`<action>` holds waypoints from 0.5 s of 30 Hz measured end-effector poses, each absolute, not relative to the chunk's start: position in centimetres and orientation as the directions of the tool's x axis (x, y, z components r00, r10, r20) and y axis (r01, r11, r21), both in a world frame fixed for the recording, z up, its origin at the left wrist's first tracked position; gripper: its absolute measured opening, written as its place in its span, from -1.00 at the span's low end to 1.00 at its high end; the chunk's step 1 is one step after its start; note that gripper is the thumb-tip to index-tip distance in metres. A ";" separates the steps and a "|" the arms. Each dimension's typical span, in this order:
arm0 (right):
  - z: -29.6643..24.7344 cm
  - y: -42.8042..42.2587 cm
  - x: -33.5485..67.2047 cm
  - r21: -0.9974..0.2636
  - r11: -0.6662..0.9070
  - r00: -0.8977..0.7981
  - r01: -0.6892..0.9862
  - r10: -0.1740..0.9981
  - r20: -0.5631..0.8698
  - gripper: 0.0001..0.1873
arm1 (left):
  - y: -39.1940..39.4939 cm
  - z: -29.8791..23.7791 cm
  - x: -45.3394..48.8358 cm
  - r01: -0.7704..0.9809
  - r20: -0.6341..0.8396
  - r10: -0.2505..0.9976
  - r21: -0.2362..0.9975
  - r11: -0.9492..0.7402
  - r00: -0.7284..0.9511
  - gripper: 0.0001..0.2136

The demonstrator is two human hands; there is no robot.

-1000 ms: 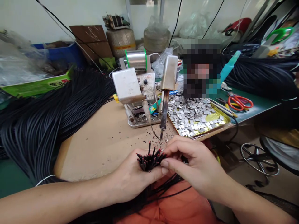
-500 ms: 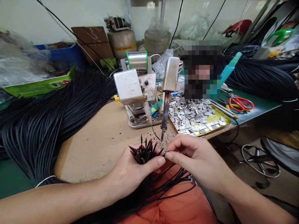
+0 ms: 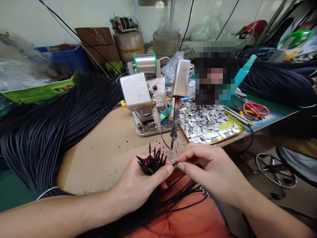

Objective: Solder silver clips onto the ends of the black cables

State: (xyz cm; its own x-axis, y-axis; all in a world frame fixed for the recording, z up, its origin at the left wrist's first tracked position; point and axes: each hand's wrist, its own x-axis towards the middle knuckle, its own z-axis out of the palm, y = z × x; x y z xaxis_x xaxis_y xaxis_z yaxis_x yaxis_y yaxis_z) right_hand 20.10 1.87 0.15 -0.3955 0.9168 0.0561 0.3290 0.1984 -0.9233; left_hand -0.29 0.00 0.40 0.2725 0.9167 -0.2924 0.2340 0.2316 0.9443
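My left hand (image 3: 138, 186) is closed round a bundle of thin black wires (image 3: 151, 161) with red stripped tips that point up and away. My right hand (image 3: 210, 172) pinches a small metal piece (image 3: 174, 163) between thumb and forefinger, right beside my left thumb. Both hands sit just below the tip of a soldering iron (image 3: 175, 120) that hangs from a metal stand (image 3: 146, 99) with a solder spool (image 3: 145, 63). The wires trail down over an orange cloth (image 3: 193, 221) in my lap.
A gold tray (image 3: 230, 127) heaped with small metal pieces lies right of the stand. Big heaps of black cable (image 3: 44, 132) cover the left side and the far right. Red-handled scissors (image 3: 255, 108) lie on the green mat. Another person sits behind the tray.
My left hand has raised the wire bundle a little toward the iron tip. My right hand went from touching the bundle to pinching a small metal piece beside it.
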 end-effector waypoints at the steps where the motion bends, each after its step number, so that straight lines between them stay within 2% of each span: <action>1: 0.1 1.9 20.1 -0.928 0.182 -0.396 0.325 0.917 0.041 -0.86 | 0.0 0.5 -0.3 0.245 -0.296 0.916 0.941 0.231 0.270 -0.76; 10: 0.5 1.8 20.1 -0.951 0.064 -0.357 0.302 0.933 -0.050 -0.90 | -0.1 0.7 -0.3 0.256 -0.285 0.923 0.941 0.220 0.257 -0.79; 12: 0.4 1.7 19.9 -0.970 -0.001 -0.343 0.243 0.935 -0.087 -0.93 | -0.1 0.6 -0.4 0.239 -0.283 0.922 0.946 0.221 0.265 -0.80; 15: -0.2 1.4 19.1 -0.982 -0.178 -0.347 0.068 0.918 -0.191 -0.95 | -0.1 0.3 -0.5 0.187 -0.283 0.916 0.954 0.236 0.284 -0.81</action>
State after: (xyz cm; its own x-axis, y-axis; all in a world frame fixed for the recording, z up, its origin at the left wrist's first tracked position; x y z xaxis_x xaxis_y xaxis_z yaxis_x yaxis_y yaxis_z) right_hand 19.12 1.43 -0.17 -0.3466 0.9184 -0.1908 0.0679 -0.1783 -0.9816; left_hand -0.50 -0.10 0.35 0.2842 0.9162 -0.2825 0.1875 0.2359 0.9535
